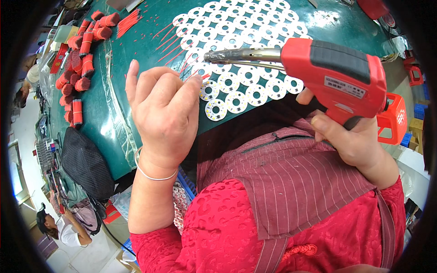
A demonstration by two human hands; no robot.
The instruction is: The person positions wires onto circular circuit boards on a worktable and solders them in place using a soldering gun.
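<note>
My left hand (165, 107) is raised at the near left corner of a panel of round white LED boards (256, 103). Its thumb and forefinger pinch together on a thin red wire (205, 77), whose tip lies by the edge boards. My right hand (353, 141) is wrapped round the grip of a red and black soldering gun (337, 57). The gun's metal barrel points left above the boards, its tip a little beyond my left fingertips. Several red wires (169, 44) stick out from the boards along the panel's left edge.
Bundles of red wire (86, 43) lie along the left of the green table (123, 93), with loose wires (129, 22) farther back. A black mesh chair back (86, 159) stands at the left, and another person (66, 230) sits beyond. A red plastic stool (397, 119) is at the right.
</note>
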